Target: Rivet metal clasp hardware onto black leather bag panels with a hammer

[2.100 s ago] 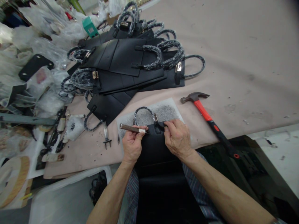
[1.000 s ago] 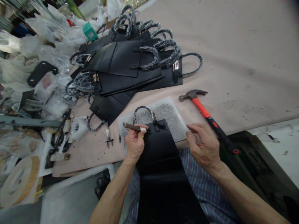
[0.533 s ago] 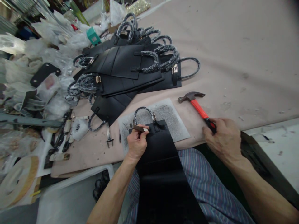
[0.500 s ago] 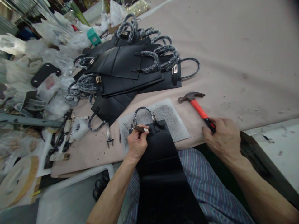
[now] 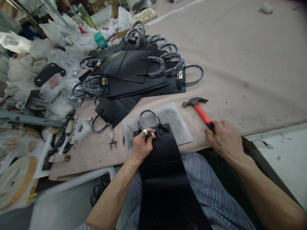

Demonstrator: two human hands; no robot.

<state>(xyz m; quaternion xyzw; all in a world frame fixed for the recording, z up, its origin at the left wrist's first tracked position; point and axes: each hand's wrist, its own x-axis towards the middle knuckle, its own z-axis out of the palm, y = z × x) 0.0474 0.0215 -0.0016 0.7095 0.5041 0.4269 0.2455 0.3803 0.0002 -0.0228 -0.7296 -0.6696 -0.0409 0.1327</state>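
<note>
My left hand [image 5: 142, 146] is closed around a short metal punch [image 5: 147, 132], its round end turned up toward me. This hand rests on the upper end of a black bag panel [image 5: 160, 147], which hangs over the table edge onto my lap. A loop handle [image 5: 147, 111] wrapped in clear film is attached at the panel's far end. Under that end lies a worn, speckled white board [image 5: 183, 127]. To the right, my right hand [image 5: 225, 137] grips the black end of a claw hammer [image 5: 201, 112] with a red handle. The hammer's head is over the table, right of the board.
Beyond the board lie stacked black bag panels [image 5: 129, 65] with wrapped handles. A pronged metal tool [image 5: 112, 137] lies to the left, near several hand tools [image 5: 68, 134]. Plastic bags [image 5: 55, 48] crowd the far left. A translucent bin [image 5: 72, 185] stands below the table edge.
The punch has tipped, so its round end now faces me more. My right hand and the hammer have shifted slightly left. The whole view has moved a little.
</note>
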